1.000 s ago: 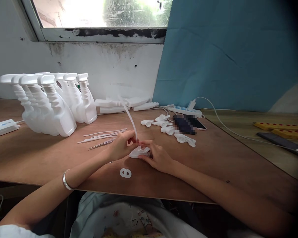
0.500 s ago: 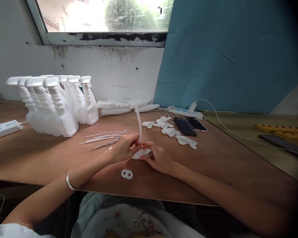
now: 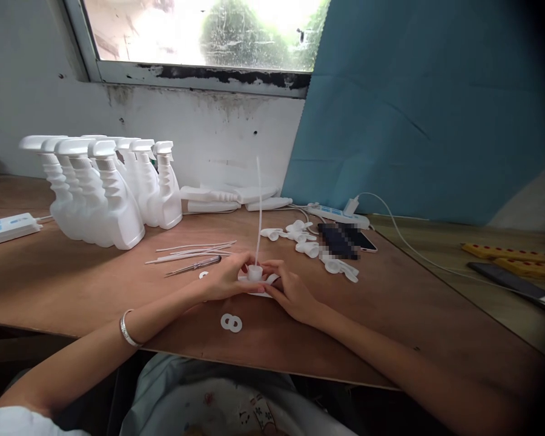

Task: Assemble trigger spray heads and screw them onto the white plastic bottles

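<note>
Both hands hold a white trigger sprayer head (image 3: 255, 274) upside down near the table, its round collar facing up. A thin white dip tube (image 3: 260, 212) stands up from the collar, free of my fingers. My left hand (image 3: 227, 277) has its thumb and fingers closed around the collar side. My right hand (image 3: 296, 292) grips the trigger side, where the fingers partly hide the sprayer. Two overlapping white washers (image 3: 231, 323) lie on the table in front of the hands. Another washer (image 3: 203, 275) is beside my left hand.
Loose tubes (image 3: 195, 252) and a screwdriver (image 3: 195, 265) lie at the left. White spray bottles (image 3: 125, 212) stand behind them. More sprayer heads (image 3: 307, 249) are at the right, near phones (image 3: 367, 241) and a power strip (image 3: 331, 212). Empty bottles (image 3: 213, 195) lie by the wall.
My left fingers have moved from the tube's lower end down to the sprayer's collar, which now shows. The tube stands straighter. The whole view has shifted slightly.
</note>
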A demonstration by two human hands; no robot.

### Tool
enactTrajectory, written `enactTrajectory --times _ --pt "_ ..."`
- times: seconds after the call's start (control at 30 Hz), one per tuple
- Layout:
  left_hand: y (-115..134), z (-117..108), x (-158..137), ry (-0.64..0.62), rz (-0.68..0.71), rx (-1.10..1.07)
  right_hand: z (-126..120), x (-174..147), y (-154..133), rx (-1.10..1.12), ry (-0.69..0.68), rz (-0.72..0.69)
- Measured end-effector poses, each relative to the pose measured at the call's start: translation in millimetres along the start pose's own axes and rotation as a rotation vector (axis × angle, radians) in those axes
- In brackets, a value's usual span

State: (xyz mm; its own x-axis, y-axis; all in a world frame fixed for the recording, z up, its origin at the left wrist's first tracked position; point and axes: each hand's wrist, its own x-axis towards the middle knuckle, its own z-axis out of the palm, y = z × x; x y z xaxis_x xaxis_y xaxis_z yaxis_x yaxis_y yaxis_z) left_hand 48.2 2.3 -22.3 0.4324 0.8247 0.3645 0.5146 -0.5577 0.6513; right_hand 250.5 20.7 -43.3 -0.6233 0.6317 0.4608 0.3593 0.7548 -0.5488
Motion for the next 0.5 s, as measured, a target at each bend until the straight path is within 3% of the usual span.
enactTrajectory --times 0.1,0.23,0.3,0.5 --pt "-4 0 1 0.025 -0.036 -0.072 -12 7 2 0.019 0.105 -0.020" --pt "-4 -2 5 0.205 -0.084 -0.170 -33 53 17 -0.087 0.337 0.006" --pt "-2 -4 6 0.282 -0.121 -0.288 -37 90 27 -0.304 0.251 0.001" --pt "0 -10 8 0.434 -0.180 -0.547 -7 210 49 -0.469 0.052 -0.053"
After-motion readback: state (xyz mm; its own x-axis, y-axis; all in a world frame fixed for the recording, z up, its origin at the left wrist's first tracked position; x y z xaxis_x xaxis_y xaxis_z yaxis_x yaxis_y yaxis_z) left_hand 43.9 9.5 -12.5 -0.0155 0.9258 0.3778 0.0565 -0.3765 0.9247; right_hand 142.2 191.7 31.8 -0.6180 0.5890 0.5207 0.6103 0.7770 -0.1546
